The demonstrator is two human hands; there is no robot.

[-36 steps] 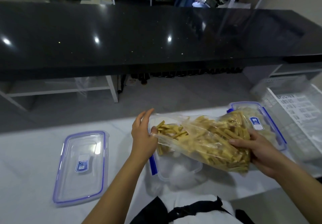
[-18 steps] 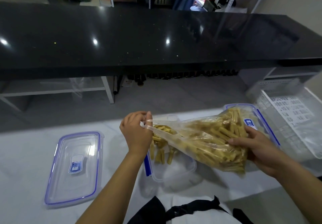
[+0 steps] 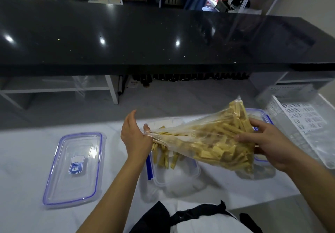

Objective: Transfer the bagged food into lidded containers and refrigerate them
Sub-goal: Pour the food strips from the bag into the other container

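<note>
Left hand [image 3: 135, 138] pinched the mouth of the clear bag [image 3: 208, 142] over the open container [image 3: 174, 171] near the table's [image 3: 27, 160] front edge; right hand [image 3: 268, 145] gripped its raised far end. Yellow sticks [image 3: 164, 157] were dropping in. Tipping steeper risked sticks overshooting the rim onto the table.

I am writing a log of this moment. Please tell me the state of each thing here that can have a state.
Clear plastic bag of yellow food sticks: tilted, mouth open, spilling sticks.
Clear open container: lid off, few sticks inside.
Clear blue-rimmed lid: lying flat, apart on the white table.
Second blue-rimmed container: lidded, mostly hidden behind bag.
Left hand: pinching bag mouth.
Right hand: gripping raised bag bottom.
</note>
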